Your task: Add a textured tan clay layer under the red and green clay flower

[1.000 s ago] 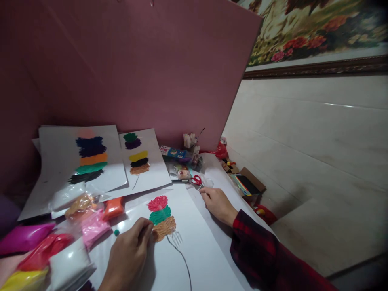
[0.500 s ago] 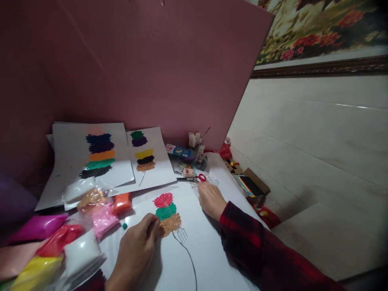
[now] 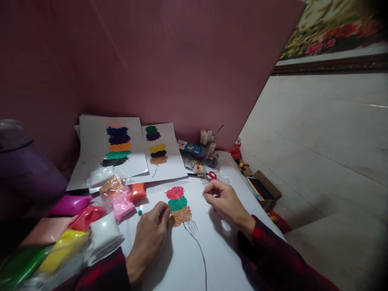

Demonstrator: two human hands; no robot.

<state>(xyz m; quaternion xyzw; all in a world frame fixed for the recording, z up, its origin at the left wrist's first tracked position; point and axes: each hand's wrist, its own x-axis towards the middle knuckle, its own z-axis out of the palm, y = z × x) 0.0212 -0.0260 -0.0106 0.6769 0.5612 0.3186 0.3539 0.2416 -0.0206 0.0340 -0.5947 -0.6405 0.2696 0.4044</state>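
Observation:
A white sheet (image 3: 194,258) lies in front of me with a stack of red, green and brown clay patches (image 3: 178,204) and a drawn black stem. My left hand (image 3: 151,236) rests on the sheet with its fingers curled, fingertips against the left edge of the brown patch. What they hold, if anything, is hidden. My right hand (image 3: 226,200) hovers just right of the patches, thumb and fingers pinched together on something too small to make out. A clear plastic fork (image 3: 192,227) lies below the brown patch. A small green clay ball (image 3: 140,212) sits left of my left hand.
Bags of clay lie at the left: pink (image 3: 123,204), orange (image 3: 138,190), red (image 3: 87,216), yellow (image 3: 63,248), white (image 3: 104,234). Two other clay pictures (image 3: 117,141) (image 3: 157,147) lean against the pink board. Red scissors (image 3: 211,175) and small clutter lie behind; a cardboard box (image 3: 262,188) sits right.
My right hand has drawn back from beside the scissors toward the clay patches and closed into a pinch. My left hand stays at the brown patch. My head has turned left.

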